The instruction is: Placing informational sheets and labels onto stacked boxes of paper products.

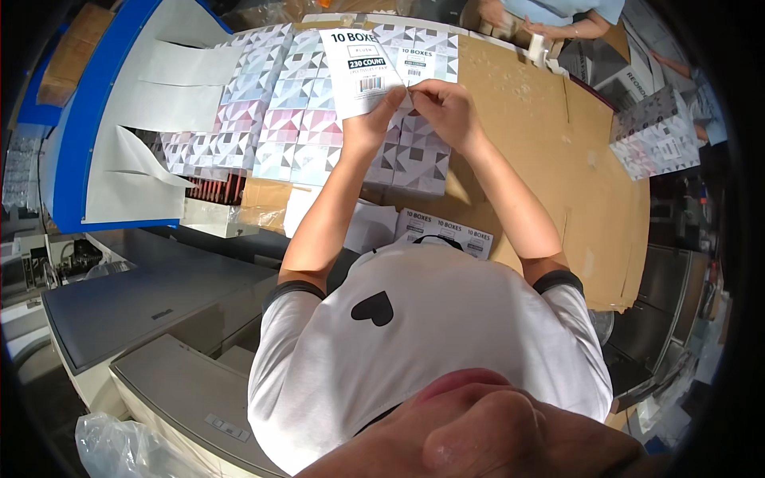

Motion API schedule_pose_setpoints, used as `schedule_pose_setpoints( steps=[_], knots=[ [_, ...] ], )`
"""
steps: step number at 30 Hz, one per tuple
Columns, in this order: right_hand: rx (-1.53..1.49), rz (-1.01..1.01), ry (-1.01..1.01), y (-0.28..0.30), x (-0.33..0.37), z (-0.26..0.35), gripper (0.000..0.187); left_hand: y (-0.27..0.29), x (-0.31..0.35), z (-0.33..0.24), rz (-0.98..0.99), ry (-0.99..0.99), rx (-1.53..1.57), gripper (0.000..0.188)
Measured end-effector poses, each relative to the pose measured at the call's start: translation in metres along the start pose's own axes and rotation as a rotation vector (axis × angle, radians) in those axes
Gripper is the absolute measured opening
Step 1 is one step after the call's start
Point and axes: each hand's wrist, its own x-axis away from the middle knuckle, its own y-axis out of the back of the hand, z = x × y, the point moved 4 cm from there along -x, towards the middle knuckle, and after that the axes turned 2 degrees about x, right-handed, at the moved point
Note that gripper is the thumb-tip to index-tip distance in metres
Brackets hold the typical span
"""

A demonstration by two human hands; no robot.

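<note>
Pointing lengthwise away from the person, far end leaning slightly left, a white label sheet (351, 68) is held above patterned boxes (277, 119). The left hand (371, 123) clasps its near end; the right hand (448, 113) pinches closed at its right corner, grip unclear.

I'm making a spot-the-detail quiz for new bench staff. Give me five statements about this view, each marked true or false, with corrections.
1. The left hand holds a white printed sheet. True.
2. The right hand lies flat on the cardboard. False: its fingers are curled near the sheet's lower right edge.
3. Boxes with a geometric pattern stand beyond the forearms. True.
4. The white shirt has a black star. False: it has a black heart.
5. A white panel with a blue border stands on the right. False: it stands on the left.
</note>
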Motion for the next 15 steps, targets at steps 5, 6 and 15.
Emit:
schedule_pose_setpoints(
  steps=[5, 6, 15],
  knots=[
    [0.122, -0.067, 0.031, 0.002, -0.001, -0.017, 0.007, 0.008, 0.003, 0.015, -0.011, 0.09, 0.031, 0.018],
    [0.122, -0.067, 0.028, 0.002, -0.002, -0.025, 0.007, 0.011, 0.003, 0.019, -0.038, 0.112, 0.062, 0.02],
    [0.131, -0.058, -0.021, -0.001, 0.009, -0.026, 0.012, 0.02, 0.017, 0.029, 0.131, 0.455, 0.396, 0.033]
  ],
)
